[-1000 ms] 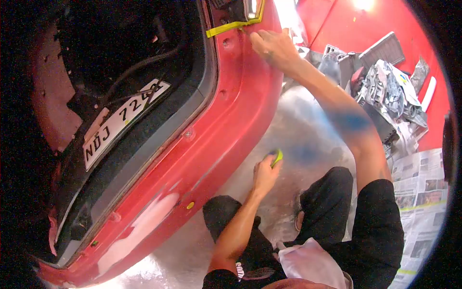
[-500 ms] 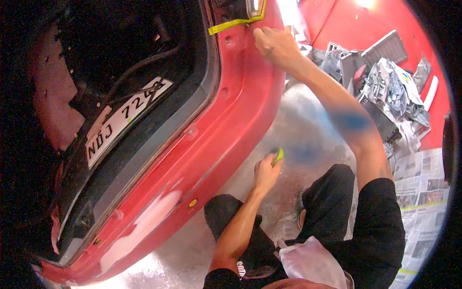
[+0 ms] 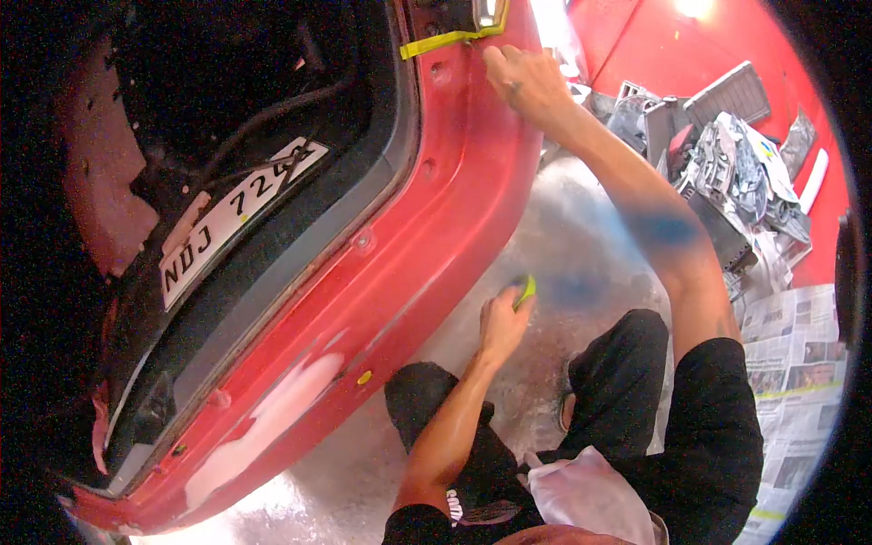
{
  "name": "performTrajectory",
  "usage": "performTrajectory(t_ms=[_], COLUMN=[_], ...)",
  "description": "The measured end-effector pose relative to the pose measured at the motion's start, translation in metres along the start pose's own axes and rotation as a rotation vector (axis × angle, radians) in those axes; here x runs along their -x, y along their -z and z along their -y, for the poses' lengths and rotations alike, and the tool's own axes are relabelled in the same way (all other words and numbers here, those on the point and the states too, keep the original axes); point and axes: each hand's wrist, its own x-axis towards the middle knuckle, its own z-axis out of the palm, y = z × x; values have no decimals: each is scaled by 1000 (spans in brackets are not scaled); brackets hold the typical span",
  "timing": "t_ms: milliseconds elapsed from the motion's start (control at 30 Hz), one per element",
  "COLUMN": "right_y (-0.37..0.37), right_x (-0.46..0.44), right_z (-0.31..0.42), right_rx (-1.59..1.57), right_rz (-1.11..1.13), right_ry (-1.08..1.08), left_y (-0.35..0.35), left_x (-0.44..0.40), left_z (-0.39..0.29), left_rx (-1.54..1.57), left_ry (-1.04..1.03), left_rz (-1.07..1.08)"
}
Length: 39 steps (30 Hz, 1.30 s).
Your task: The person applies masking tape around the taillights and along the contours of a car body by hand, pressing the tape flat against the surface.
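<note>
A red car bumper curves across the view, with a pale filler-like patch low on its side. Up at the bumper's far end, my right hand rests against the red surface with its fingers bent; whatever may lie under the fingertips is hidden. Close by, a strip of yellow-green tape runs along the panel edge. My left hand, lower and away from the bumper, is closed around a small curved yellow-green object, mostly covered by the fingers.
A licence plate sits on the dark trim at left. Beyond my right arm lies a heap of crumpled plastic and grey parts against a red surface. Newspaper sheets are spread at right. My bent knees are below.
The bumper and its tape sit slightly higher and farther right in view. My right hand has shifted slightly right, still against the bumper. My left hand keeps nearly the same position and grip.
</note>
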Motion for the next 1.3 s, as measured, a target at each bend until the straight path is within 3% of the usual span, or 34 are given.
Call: performTrajectory(t_ms=[1033, 1300], right_y=[-6, 15], right_x=[9, 13], right_z=[-8, -15], right_rx=[-63, -210], right_rz=[-31, -116], right_ry=[78, -96], left_y=[10, 6], left_x=[2, 3], left_z=[-4, -3], left_rx=[13, 68], left_ry=[-41, -35], left_rz=[1, 1])
